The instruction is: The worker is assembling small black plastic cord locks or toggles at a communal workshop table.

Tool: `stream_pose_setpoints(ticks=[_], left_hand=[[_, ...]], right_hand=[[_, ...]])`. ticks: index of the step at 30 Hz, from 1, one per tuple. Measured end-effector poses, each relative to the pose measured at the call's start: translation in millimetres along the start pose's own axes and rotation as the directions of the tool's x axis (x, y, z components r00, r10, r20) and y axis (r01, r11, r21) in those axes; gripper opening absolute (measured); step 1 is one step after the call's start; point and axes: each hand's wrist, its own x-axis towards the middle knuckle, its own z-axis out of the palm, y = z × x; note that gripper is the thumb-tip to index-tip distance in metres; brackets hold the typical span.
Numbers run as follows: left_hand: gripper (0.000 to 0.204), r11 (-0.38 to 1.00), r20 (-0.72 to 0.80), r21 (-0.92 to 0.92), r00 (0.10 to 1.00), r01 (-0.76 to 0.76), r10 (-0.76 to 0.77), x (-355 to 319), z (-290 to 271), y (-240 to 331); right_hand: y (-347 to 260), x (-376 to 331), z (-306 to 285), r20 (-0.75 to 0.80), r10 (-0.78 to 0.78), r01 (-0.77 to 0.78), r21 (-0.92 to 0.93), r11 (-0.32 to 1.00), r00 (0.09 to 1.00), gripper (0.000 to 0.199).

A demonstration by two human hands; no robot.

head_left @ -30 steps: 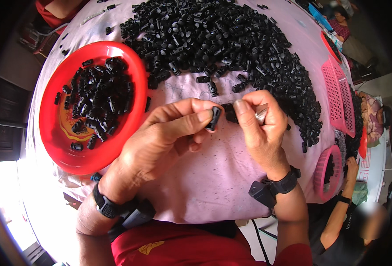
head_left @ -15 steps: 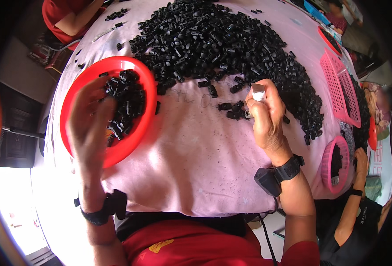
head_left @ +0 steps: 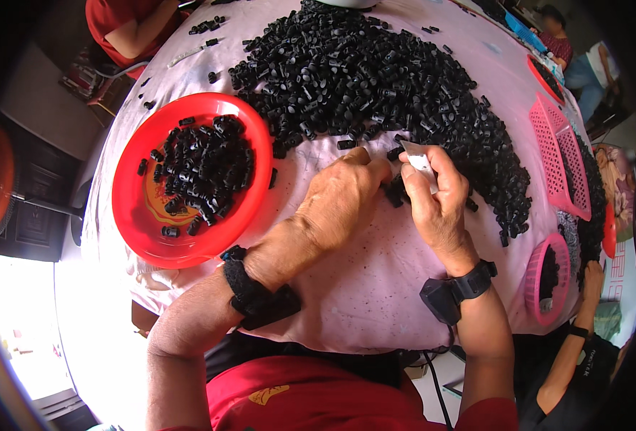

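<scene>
My right hand [head_left: 436, 205] grips a short flat metal blade [head_left: 413, 149] with a white wrapped grip, its tip pointing up and away. Just left of it, my left hand [head_left: 343, 197] is closed over the near edge of the pile, knuckles up. Its fingertips are mostly hidden, so whatever they pinch cannot be seen. A few small black plastic parts [head_left: 395, 192] lie between the two hands. Farther off spreads a large heap of the same black parts [head_left: 361, 79]. To the left, a red plastic basin [head_left: 127, 208] holds a loose mound of black parts [head_left: 206, 165].
A pink cloth [head_left: 375, 294] covers the table. At right stand a pink perforated basket [head_left: 548, 144] and a round pink basket [head_left: 530, 287]. A co-worker's hand [head_left: 592, 276] is at the right edge; a red-sleeved person [head_left: 127, 29] sits far left. A pale bowl [head_left: 350, 3] shows at the far edge.
My left hand has moved from over the red basin rightward to the parts beside my right hand. My right hand still holds the blade, now tilted more. A pale bowl has appeared at the far edge.
</scene>
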Motion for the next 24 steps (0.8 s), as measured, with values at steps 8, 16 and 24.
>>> stream_pose_setpoints(ticks=[8,16,24], left_hand=[[0.021,0.400,0.364,-0.801,0.893,0.445,-0.264,-18,-29,-2],[0.030,-0.161,0.494,-0.867,0.856,0.472,-0.151,-31,-27,-16],[0.028,-0.183,0.478,-0.873,0.868,0.452,-0.134,-30,-26,-14]], right_hand=[[-1,-5,-2,0.053,-0.085,0.086,-0.031,0.996,0.995,0.013],[-13,-4,9,0.300,-0.024,0.056,-0.101,0.993,0.954,0.028],[-13,-7,16,0.267,0.016,0.017,-0.122,0.992,0.964,0.030]])
